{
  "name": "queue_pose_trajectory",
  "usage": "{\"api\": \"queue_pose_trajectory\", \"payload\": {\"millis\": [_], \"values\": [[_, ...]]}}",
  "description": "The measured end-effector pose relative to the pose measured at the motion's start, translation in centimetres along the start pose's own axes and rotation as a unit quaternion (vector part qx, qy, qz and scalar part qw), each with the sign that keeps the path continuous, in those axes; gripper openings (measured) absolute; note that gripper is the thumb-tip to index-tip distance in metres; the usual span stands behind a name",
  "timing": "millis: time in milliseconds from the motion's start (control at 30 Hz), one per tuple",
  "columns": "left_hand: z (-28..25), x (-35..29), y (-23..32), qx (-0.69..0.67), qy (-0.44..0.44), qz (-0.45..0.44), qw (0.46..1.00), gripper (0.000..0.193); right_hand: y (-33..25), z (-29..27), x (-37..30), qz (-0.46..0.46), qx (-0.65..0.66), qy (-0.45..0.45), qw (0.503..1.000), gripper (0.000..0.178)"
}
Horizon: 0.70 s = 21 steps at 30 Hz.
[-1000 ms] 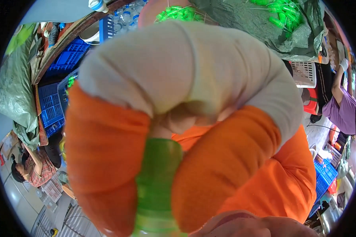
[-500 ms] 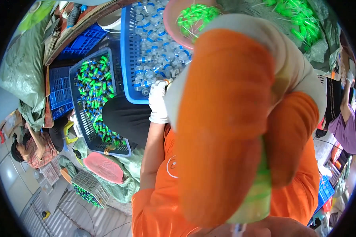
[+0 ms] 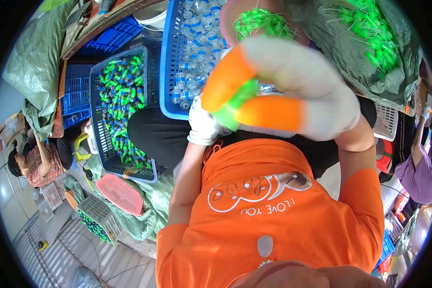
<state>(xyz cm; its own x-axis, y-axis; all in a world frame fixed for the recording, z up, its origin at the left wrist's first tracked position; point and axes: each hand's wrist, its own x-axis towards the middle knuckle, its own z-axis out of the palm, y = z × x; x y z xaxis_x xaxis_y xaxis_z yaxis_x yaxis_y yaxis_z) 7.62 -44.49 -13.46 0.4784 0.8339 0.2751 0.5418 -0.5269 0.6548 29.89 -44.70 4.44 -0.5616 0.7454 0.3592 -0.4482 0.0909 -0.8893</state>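
Observation:
My right hand [image 3: 317, 81], in a white glove with orange fingertips, is raised close to the view and blurred. Its thumb and fingers pinch a green plastic cap [image 3: 240, 102]. Lower and just to the left, my left hand [image 3: 201, 122] in a white glove is closed by the near edge of a blue crate [image 3: 177, 114]; the right hand's fingers partly cover it, so what it grips is hidden. Small clear bottles with blue bands [image 3: 197, 48] fill that crate. Beyond my right hand, a pink basin [image 3: 229, 21] contains green caps with thin white stems [image 3: 261, 24].
To the left stands a dark crate [image 3: 141, 178] of green-capped bottles [image 3: 122, 96]. More green caps [image 3: 377, 43] lie on a green sack [image 3: 331, 38] at the far right. A pink basket [image 3: 120, 194] is at lower left. Two other people [image 3: 45, 161] are at the left and right edges.
My right hand has moved up and away from the view, with the green cap still pinched. My left hand stays beside the crate. The view has shifted slightly.

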Motion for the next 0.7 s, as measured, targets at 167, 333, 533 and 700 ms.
{"api": "queue_pose_trajectory", "payload": {"millis": [167, 333, 533, 700], "values": [[2.8, -2.5, -4.2, 0.073, 0.042, 0.020, 0.996, 0.011, 5.1, -1.0, -0.4, -0.001, -0.527, -0.010, 0.850, 0.023], [3.6, -2.4, -4.8, 0.078, 0.037, 0.004, 0.996, 0.008, 9.6, -3.9, -3.2, 0.080, -0.611, 0.022, 0.787, 0.024], [3.2, -1.7, -4.4, 0.061, 0.057, 0.020, 0.996, 0.008, 12.3, -2.9, -5.7, 0.205, -0.560, 0.083, 0.798, 0.023], [1.5, 0.0, -4.3, -0.008, 0.032, -0.009, 0.999, 0.010, 13.0, -2.5, -6.6, 0.180, -0.539, 0.111, 0.815, 0.020]]}}
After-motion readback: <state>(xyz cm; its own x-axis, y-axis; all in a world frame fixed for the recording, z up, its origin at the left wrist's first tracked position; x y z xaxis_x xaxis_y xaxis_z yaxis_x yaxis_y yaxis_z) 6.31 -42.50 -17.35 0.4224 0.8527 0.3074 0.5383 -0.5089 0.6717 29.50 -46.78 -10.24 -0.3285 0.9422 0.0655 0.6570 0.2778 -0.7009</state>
